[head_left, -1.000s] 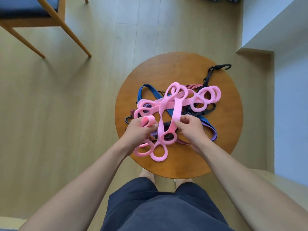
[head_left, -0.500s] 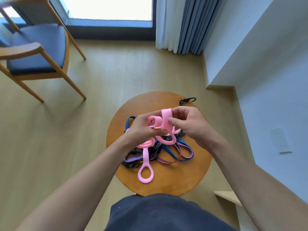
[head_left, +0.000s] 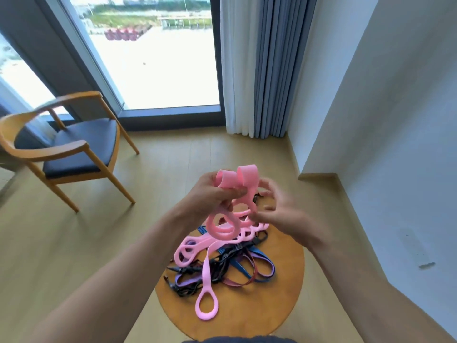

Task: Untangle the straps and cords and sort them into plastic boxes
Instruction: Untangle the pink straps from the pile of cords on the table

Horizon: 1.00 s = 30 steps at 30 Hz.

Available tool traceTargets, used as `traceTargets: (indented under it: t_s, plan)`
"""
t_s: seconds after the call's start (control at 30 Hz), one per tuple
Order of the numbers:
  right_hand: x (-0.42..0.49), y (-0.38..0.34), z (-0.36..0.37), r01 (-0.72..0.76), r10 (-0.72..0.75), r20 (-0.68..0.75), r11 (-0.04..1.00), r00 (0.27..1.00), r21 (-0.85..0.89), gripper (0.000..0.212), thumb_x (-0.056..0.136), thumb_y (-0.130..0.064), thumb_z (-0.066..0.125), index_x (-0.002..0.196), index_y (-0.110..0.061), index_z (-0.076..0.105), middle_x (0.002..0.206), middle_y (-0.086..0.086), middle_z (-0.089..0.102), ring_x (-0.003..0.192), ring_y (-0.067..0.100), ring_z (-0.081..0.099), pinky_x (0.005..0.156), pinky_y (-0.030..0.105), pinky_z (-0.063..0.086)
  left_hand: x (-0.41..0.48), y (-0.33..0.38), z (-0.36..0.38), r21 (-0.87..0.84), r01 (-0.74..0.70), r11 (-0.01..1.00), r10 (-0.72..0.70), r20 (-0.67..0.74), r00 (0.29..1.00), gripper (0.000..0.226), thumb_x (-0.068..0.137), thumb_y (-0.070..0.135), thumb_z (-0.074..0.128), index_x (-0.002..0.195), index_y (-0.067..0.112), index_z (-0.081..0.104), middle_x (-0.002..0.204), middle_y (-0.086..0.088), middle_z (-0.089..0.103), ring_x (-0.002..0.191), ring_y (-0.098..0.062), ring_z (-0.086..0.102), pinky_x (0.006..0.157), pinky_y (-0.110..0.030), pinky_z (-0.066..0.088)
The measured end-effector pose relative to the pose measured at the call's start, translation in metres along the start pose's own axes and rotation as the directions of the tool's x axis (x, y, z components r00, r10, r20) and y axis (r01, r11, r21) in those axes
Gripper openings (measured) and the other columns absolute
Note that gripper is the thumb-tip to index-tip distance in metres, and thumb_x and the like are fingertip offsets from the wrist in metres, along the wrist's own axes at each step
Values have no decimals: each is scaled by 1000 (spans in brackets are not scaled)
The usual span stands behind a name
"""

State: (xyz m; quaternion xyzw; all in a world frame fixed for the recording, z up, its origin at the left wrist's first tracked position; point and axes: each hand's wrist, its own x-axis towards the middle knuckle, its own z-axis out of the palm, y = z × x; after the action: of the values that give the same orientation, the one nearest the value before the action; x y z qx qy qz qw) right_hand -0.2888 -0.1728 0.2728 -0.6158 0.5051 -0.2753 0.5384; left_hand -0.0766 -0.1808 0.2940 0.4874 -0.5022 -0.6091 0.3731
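Round wooden counter (head_left: 247,315): carries the whole tangle.

Heap of dark straps (head_left: 237,268) at the counter's centre: blue, purple, maroon and black webbing, interlaced.

Pink band (head_left: 223,229): flat, soft-looking, a chain of oval rings. Its upper part is held above the counter, and its lower rings trail over the heap to the counter's near side. Judged to be raised so its rings hang free of the heap.

Left hand (head_left: 210,196): fingers curled round two folded loops, anchoring the band.

Right hand (head_left: 284,214): fingertips pinch a ring just beside them, somewhat blurred, probably teasing the rings apart.

No boxes in view.
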Motion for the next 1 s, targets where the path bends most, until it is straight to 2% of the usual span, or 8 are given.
traceTargets:
  t_s: [0.1, 0.33, 0.47, 0.57, 0.67, 0.73, 0.83, 1.0]
  plan:
    - [-8, 17, 1, -16, 12, 101, 999, 995, 45, 57, 69, -43, 86, 121, -40, 62, 119, -12, 69, 113, 5, 64, 97, 38, 54, 0, 8, 21, -108, 37, 993, -42, -45, 998, 14, 85, 10, 80, 94, 6, 71, 62, -10, 55, 49, -19, 52, 54, -34, 51]
    - [-58, 48, -8, -40, 66, -127, 979, 990, 200, 6, 86, -24, 78, 85, -19, 74, 89, 14, 73, 89, 27, 71, 85, 47, 58, -6, 4, 61, -396, 117, 911, -172, -107, 979, 7, 92, 3, 71, 94, 4, 65, 74, -10, 65, 46, -14, 50, 51, -30, 51]
    - [-104, 53, -16, -56, 130, -353, 976, 927, 211, 6, 90, -12, 72, 86, -16, 73, 79, 4, 71, 82, 25, 71, 76, 38, 62, -16, -13, 83, -497, 208, 843, -219, 36, 975, 18, 75, 6, 84, 87, 9, 72, 74, -8, 65, 46, -13, 50, 50, -28, 51]
    - [-146, 61, -18, -135, 156, -492, 988, 857, 78, 10, 87, -8, 70, 87, -18, 71, 81, 2, 68, 79, 22, 69, 74, 35, 61, -21, -31, 111, -430, 231, 873, -220, 75, 973, 45, 67, 17, 92, 101, 7, 65, 74, -10, 66, 46, -14, 51, 45, -28, 50]
    - [-200, 77, -14, -260, 249, -618, 963, 746, 73, 19, 81, -6, 67, 85, -25, 69, 78, -4, 68, 72, 10, 64, 69, 28, 55, -29, -55, 145, -344, 291, 893, -261, 131, 956, 42, 68, 17, 91, 100, 5, 65, 69, -8, 62, 48, -14, 52, 44, -29, 49]
    - [-242, 94, -8, -290, 373, -691, 926, 619, 240, 24, 78, -4, 65, 91, -23, 70, 79, 1, 69, 71, 10, 62, 68, 30, 54, -39, -73, 171, -272, 339, 901, -293, 194, 936, 35, 76, 10, 87, 102, 3, 65, 67, -7, 61, 48, -15, 54, 45, -30, 50]
    - [-312, 115, 3, -176, 565, -689, 815, 453, 552, 30, 78, 7, 61, 99, -12, 70, 79, 4, 66, 70, 14, 60, 69, 33, 52, -62, -96, 218, -148, 391, 908, -336, 297, 894, 31, 81, 3, 81, 108, 1, 64, 61, -5, 61, 48, -16, 56, 48, -31, 51]
    - [-423, 133, 25, -38, 658, -725, 745, 204, 666, 30, 74, 9, 60, 82, -15, 76, 72, -1, 64, 69, 14, 60, 70, 33, 50, -117, -114, 305, 29, 406, 913, -365, 501, 785, 34, 83, 6, 81, 113, 6, 66, 74, -8, 66, 51, -16, 56, 52, -34, 53]
